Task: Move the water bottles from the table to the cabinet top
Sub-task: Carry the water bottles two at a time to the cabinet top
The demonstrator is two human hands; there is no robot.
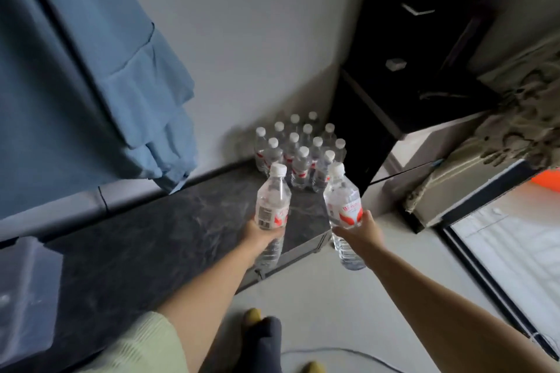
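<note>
While 2 bottles are held upright over the cabinet top (157,230), the left hand (260,236) grips bottle 1 (271,200) and the right hand (360,232) grips bottle 2 (344,203), both around the label. A bottle cluster (300,154) stands at 12 o'clock, against the wall (257,39). Blue cloth (127,85) hangs at 10 o'clock.

We see a wide bare stretch of the dark cabinet top (151,239) in front of the cluster of bottles (300,154). The cluster fills the far corner, with the wall (242,54) behind and the black drawer unit (409,70) just right of it.
</note>
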